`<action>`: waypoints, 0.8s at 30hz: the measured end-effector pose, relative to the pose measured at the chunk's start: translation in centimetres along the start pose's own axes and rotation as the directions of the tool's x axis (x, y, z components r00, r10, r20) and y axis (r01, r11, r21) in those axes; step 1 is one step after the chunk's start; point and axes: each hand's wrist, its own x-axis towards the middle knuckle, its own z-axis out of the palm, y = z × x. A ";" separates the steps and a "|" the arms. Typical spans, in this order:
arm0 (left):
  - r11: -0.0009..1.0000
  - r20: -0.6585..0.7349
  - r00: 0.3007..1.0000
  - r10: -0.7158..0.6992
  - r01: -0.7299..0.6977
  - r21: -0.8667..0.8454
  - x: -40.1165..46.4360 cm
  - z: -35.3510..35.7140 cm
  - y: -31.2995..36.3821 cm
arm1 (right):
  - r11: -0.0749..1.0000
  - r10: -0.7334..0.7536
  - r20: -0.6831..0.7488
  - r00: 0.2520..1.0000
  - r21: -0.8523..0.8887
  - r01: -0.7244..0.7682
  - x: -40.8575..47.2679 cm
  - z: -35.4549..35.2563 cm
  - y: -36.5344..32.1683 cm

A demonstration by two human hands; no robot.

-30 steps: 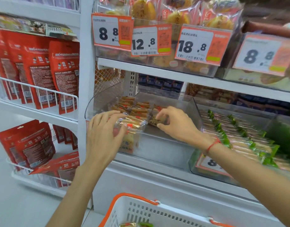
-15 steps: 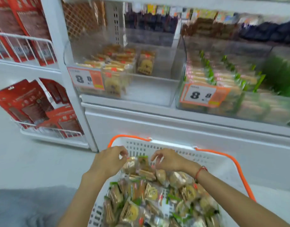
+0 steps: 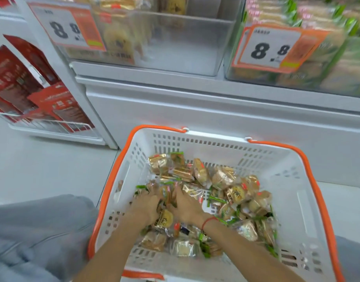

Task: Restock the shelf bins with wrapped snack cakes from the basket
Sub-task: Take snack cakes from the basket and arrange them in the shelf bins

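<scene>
A white basket with an orange rim [image 3: 284, 180] stands on the floor below the shelf and holds a heap of wrapped snack cakes [image 3: 232, 192], some with green wrapper ends. My left hand [image 3: 146, 205] and my right hand [image 3: 187, 207] lie side by side on the near left of the heap, fingers pushed in among the wrappers. One cake [image 3: 165, 193] sits between the two hands. The fingertips are hidden and blurred, so a grip cannot be made out. Above, a clear shelf bin [image 3: 181, 45] holds a few cakes at its left.
A second clear bin [image 3: 337, 64] at the upper right is packed with green-wrapped cakes. Each bin carries an 8.8 price tag [image 3: 270, 48]. Red packets [image 3: 32, 88] fill a wire rack at left. A grey trouser leg [image 3: 32, 231] is at lower left.
The view dropped from the shelf bin to the basket. Both hands left the bin, went down into the basket and shifted from the far side of the heap toward its near left.
</scene>
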 end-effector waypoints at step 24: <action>0.624 -0.318 0.915 0.250 -0.403 -0.669 -4.6 -14.1 -0.8 | 0.934 -0.251 -0.279 0.927 0.180 0.308 -6.5 -18.7 -7.1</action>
